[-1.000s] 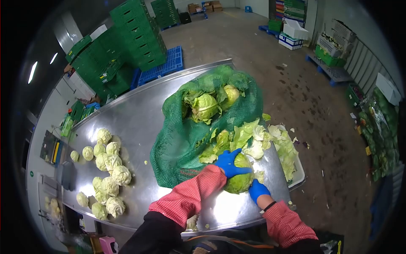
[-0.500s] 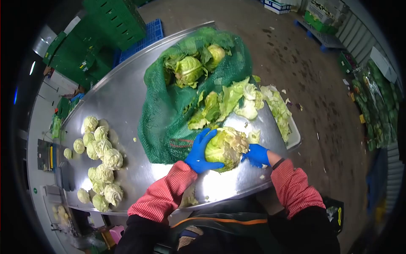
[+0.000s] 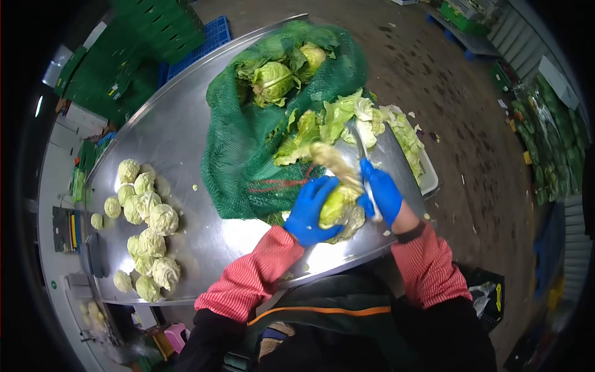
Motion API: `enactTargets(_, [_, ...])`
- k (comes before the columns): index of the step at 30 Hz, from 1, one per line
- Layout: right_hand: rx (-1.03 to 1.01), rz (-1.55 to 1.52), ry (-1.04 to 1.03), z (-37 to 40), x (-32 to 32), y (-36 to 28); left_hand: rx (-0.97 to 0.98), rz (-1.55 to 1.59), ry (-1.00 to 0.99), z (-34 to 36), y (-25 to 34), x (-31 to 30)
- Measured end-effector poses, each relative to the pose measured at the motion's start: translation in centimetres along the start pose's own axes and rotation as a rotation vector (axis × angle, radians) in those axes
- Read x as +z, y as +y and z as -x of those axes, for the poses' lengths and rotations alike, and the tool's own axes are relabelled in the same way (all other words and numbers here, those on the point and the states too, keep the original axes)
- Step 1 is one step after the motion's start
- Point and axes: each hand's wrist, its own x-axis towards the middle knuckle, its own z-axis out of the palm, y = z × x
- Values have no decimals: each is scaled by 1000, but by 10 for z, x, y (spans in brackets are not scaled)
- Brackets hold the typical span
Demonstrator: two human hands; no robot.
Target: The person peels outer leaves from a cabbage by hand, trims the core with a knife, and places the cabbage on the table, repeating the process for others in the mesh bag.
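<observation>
A pale green cabbage (image 3: 343, 214) is held near the table's front edge, its top leaves peeled up and blurred. Around its left side wraps my left hand (image 3: 312, 211) in a blue glove. To the right of the cabbage, my right hand (image 3: 382, 193), also gloved in blue, is closed on a knife (image 3: 361, 144) whose blade points up and away. Loose leaves (image 3: 334, 124) lie just beyond both hands. A green mesh bag (image 3: 238, 167) with whole cabbages (image 3: 273, 84) in its mouth spreads over the middle of the metal table (image 3: 180, 130).
Several trimmed cabbages (image 3: 149, 204) sit at the table's left. A white crate (image 3: 427, 177) of leaves stands against the right edge. Green crates (image 3: 155, 37) and a blue pallet (image 3: 207, 43) are behind on the left. Bagged greens (image 3: 545, 142) lie at far right.
The cabbage has shifted slightly right and turned, and its outer leaves have lifted. My right hand has risen, bringing the knife into view beside the cabbage. The whole view has shifted a little.
</observation>
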Motion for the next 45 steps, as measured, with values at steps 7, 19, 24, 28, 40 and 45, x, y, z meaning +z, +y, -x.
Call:
enactTargets(7, [-31,469,105,-21,-37,12,-566,966,68,21,-71,17])
enactTargets(19, [-6,1194,-234,-8,-32,10,-411,800,-11,25,-58,25])
enactTargets(24, [-55,1108,18,-18,-52,45,-189,245,20,25,-71,35])
enactTargets(28, [-133,1259,11,-15,-47,43,-207,513,67,27,-61,37])
enactTargets(40, [-57,797,186,-81,-50,87,-451,220,93,82,-55,7])
enactTargets(45, [-188,1176,26,17,13,21,-142,-164,219,31,2,-55])
